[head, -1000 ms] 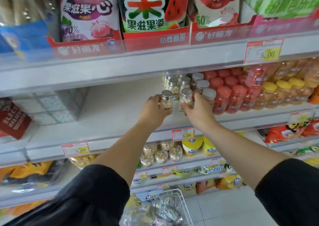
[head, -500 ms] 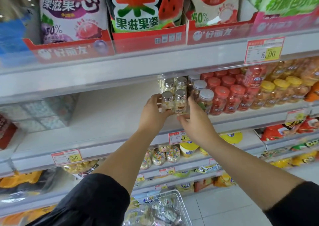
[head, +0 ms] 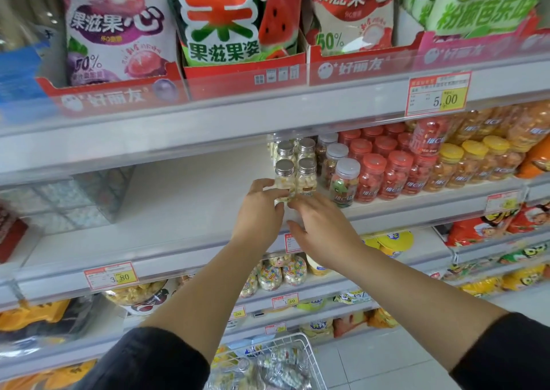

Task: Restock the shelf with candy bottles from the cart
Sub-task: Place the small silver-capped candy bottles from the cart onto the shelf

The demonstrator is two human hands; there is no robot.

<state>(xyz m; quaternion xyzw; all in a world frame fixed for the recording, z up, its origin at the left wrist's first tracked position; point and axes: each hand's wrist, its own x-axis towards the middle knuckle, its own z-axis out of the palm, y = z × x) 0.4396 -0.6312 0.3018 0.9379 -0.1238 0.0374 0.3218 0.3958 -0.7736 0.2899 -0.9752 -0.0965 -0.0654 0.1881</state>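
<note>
Small clear candy bottles with silver caps stand in two short rows on the white middle shelf (head: 178,208). The front left bottle (head: 284,177) and the front right bottle (head: 306,175) rest on the shelf side by side. My left hand (head: 259,211) curls its thumb and fingers around the base of the front left bottle. My right hand (head: 323,230) sits lower, fingers spread, its fingertips just under the front right bottle without gripping it. The wire cart (head: 308,349) at the bottom holds more such bottles (head: 278,366).
Red-capped jars (head: 370,177) and white-capped jars (head: 345,181) stand directly right of the bottles, yellow-capped ones (head: 473,163) further right. A clear box (head: 86,193) sits at the shelf's left. Candy bags (head: 119,32) fill the shelf above, whose edge overhangs the bottles.
Both hands carried a bottle each to the front of the silver-cap rows and set them down. My right hand has since let go and dropped back; my left stays on its bottle.
</note>
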